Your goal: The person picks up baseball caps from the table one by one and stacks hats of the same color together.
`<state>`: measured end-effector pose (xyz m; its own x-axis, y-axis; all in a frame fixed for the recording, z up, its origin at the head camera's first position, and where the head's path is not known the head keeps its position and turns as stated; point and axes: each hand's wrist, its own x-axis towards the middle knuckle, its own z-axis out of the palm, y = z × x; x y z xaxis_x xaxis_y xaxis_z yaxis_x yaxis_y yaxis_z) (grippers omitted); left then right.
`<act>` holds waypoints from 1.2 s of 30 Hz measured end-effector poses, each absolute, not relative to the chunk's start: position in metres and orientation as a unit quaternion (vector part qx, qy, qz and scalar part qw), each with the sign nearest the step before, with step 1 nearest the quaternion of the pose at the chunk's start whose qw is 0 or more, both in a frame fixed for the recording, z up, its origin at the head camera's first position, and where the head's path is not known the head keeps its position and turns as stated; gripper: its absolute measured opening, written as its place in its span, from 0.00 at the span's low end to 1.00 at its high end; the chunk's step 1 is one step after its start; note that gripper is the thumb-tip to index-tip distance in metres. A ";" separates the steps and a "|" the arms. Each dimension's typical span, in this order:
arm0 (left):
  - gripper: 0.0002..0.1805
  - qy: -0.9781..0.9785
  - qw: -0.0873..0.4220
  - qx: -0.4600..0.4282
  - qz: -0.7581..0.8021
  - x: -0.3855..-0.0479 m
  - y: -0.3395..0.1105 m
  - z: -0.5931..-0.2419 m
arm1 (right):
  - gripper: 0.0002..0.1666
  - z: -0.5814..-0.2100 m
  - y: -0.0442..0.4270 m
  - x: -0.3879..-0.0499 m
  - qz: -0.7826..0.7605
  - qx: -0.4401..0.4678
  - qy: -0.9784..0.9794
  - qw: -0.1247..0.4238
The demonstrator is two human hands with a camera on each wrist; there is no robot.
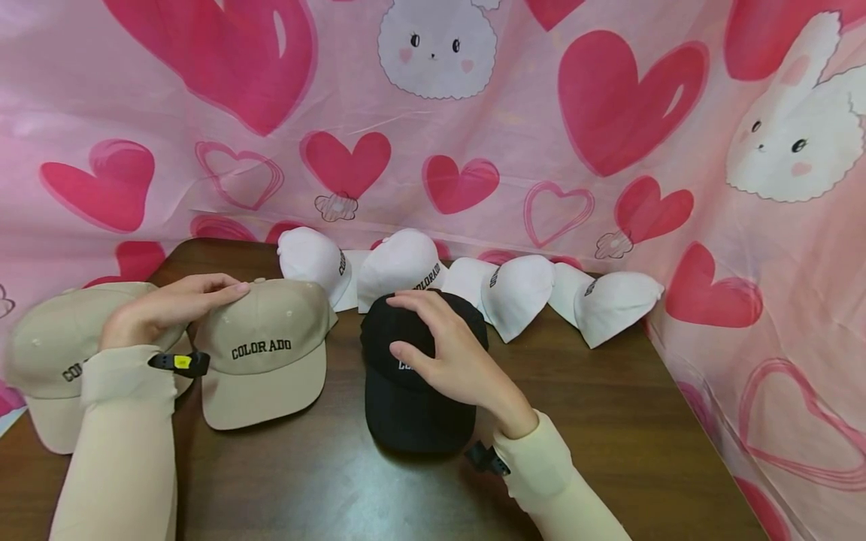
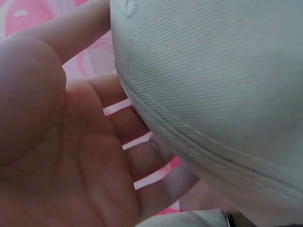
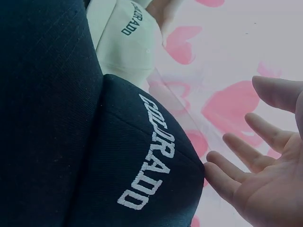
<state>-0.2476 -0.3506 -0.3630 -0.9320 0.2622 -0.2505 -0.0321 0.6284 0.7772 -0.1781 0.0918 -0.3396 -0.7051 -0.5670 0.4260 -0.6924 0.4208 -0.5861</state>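
A beige cap (image 1: pixel 271 338) lettered COLORADO is at the left, its brim toward the front. The left hand (image 1: pixel 172 304) holds the top of its crown, with thumb and fingers round the fabric; in the left wrist view the fingers of that hand (image 2: pixel 94 137) go behind the cap (image 2: pixel 213 94). A black cap (image 1: pixel 419 421) lies at the middle of the table, brim forward. Over its crown is the right hand (image 1: pixel 456 353), fingers spread. In the right wrist view that hand (image 3: pixel 265 165) is beside the black cap's crown (image 3: pixel 161 175), one fingertip at its edge.
Another beige cap (image 1: pixel 50 361) lies at the far left, partly behind the left wrist. Along the back of the brown table (image 1: pixel 595 451) several white caps (image 1: pixel 399 263) stand in a row. A pink cloth (image 1: pixel 501 98) with hearts and rabbits hangs behind and at the right.
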 end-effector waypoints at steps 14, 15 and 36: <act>0.19 0.868 0.098 0.107 0.474 -0.240 -0.349 -0.347 | 0.31 -0.334 0.072 -0.176 0.402 0.393 -0.823 0.084; 0.19 0.866 0.096 0.110 0.477 -0.239 -0.349 -0.345 | 0.31 -0.334 0.068 -0.176 0.403 0.395 -0.822 0.083; 0.10 0.863 0.073 0.216 0.451 -0.207 -0.320 -0.299 | 0.47 -0.353 0.002 -0.187 0.440 0.301 -0.845 0.032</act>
